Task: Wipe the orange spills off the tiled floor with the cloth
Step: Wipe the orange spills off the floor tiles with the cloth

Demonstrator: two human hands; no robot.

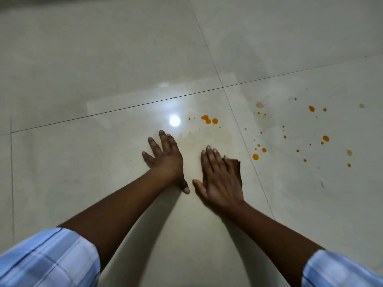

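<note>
Our right hand (pixel 221 177) presses flat on the brown cloth (pixel 238 169), our left hand (pixel 164 160) lies spread on the tiled floor (pixel 103 59) beside it, and most orange spills (pixel 255 157), it seems, lie unwiped.

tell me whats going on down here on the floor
A person is wiping a tiled floor. The right hand presses a brown cloth flat on the tile; the left hand rests flat beside it. Orange spills lie unwiped: a small cluster ahead of the hands and many drops scattered to the right.
</note>
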